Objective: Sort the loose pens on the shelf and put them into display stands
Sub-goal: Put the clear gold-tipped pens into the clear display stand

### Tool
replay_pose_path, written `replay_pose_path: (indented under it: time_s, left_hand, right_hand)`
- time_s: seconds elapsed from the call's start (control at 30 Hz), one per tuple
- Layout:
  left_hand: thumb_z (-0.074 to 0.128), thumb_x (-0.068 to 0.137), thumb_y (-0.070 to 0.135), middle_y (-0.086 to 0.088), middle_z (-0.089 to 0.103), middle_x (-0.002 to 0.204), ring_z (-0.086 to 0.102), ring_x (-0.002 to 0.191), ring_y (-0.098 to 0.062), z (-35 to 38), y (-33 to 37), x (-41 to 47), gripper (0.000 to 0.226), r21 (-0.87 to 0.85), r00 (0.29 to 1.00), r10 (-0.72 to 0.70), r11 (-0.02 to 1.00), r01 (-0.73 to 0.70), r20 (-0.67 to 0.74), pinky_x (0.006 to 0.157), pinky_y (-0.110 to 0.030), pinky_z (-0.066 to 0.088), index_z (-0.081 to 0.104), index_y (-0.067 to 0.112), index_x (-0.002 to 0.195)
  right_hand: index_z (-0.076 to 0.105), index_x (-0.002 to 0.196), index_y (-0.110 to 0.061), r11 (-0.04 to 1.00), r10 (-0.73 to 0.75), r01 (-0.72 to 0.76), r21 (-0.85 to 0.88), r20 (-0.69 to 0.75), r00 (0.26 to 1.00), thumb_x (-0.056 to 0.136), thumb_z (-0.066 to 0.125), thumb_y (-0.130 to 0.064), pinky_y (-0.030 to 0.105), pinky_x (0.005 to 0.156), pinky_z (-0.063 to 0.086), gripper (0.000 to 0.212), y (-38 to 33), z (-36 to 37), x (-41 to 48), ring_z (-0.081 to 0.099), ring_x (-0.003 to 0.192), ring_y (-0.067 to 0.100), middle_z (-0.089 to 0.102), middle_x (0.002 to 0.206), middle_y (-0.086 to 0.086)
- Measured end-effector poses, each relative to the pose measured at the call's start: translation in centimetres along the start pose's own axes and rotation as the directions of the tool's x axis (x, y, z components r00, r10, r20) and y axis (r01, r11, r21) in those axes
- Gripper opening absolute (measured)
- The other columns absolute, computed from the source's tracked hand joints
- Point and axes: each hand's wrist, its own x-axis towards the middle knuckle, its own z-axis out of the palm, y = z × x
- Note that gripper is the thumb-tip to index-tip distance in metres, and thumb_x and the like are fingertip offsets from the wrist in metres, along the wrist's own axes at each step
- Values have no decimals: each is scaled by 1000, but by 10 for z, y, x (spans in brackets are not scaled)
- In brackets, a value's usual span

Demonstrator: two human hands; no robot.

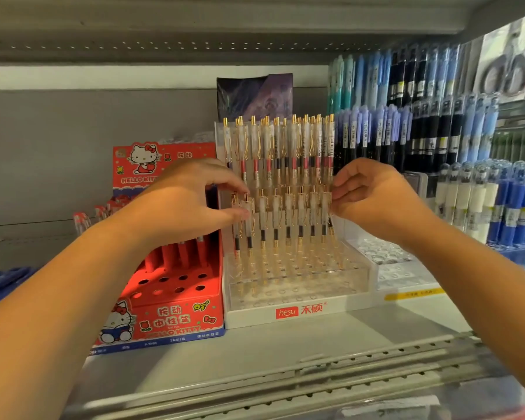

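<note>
Nearest is the perforated front rail [315,368] along the front edge of the shelf [285,341]. Two bare forearms reach over it from the near corners.

Just behind the rail, left of the middle, a red stand [176,316] with a cartoon cat on it sits on the shelf. Its front holes are open and red pens [176,256] stand in its back holes. A clear stand [300,310] on a white base with a red label touches its right side, at the middle of the shelf.

In the clear stand a lower row of pens [288,213], white with gold clips, stands upright. The left hand [188,204] is at the left end of this row and pinches the left-end pen [249,216] between thumb and forefinger. That pen is upright, with its tip down in the stand. The right hand [373,195] is at the other end, its fingers curled with the tips against the right-end pen [325,207]. I cannot tell whether it actually grips that pen.

Behind the hands an upper row of pens [285,147] of the same kind fills the back tier. A dark card [255,95] rises behind it against the back wall.

Toward the right edge of the shelf, a second clear stand [388,268] sits beside the first. Past it, blue pens [515,207] stand in rows, with dark and pale blue ones higher up at the far right corner.
</note>
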Motion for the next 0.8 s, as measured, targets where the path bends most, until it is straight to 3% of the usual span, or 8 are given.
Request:
replay_pose_path:
  time_s: [0.07,0.13,0.2,0.27,0.5,0.63,0.8]
  left_hand:
    - [75,79,46,26,59,106,46,102,20,0,0,0,24,-4,1000,-10,1000,10,-7,74,6,30,69,41,101]
    - [75,79,46,24,59,108,49,100,16,0,1,-1,25,4,1000,-17,1000,17,-1,75,-1,32,69,41,103]
    - [75,79,47,24,59,108,49,99,14,0,2,-1,25,5,1000,-24,1000,24,-1,76,-4,31,69,41,103]
    - [75,79,46,25,58,108,49,99,14,1,2,-1,24,3,999,-32,999,32,-2,76,-5,31,69,41,102]
    - [74,79,47,24,57,109,49,100,12,2,1,0,28,17,999,-34,999,34,5,78,-6,31,68,38,105]
    - [74,79,48,26,56,108,48,100,14,2,1,0,28,20,999,-39,999,39,6,78,-6,31,68,39,105]
    - [74,79,48,25,56,108,46,98,16,2,-1,0,29,26,999,-41,999,41,5,77,-6,30,68,38,106]
  right_hand:
    - [59,91,-18,999,-13,12,-34,-3,1000,77,73,7,23,70,59,32,2,0,1,67,74,15,67,87,7]
    - [60,106,-23,990,-44,48,-131,34,998,76,70,8,27,68,60,44,5,2,0,67,72,16,64,89,-1]
    - [55,126,-34,961,-82,97,-259,69,994,76,70,5,15,63,56,65,8,4,-1,65,69,10,59,88,-13]
    - [54,132,-37,940,-111,132,-315,83,990,77,70,4,6,61,49,71,10,5,0,60,69,4,56,87,-16]
    - [56,115,-45,933,-151,143,-331,2,989,85,70,-15,9,60,48,45,14,-2,1,62,73,3,63,84,-15]
    - [57,109,-34,971,-62,54,-232,-28,998,87,71,-13,41,67,60,32,18,-4,3,69,78,19,69,86,-1]
    - [60,101,-32,990,-6,6,-141,3,1000,85,71,-4,35,56,61,34,17,-5,1,71,72,21,71,83,3]
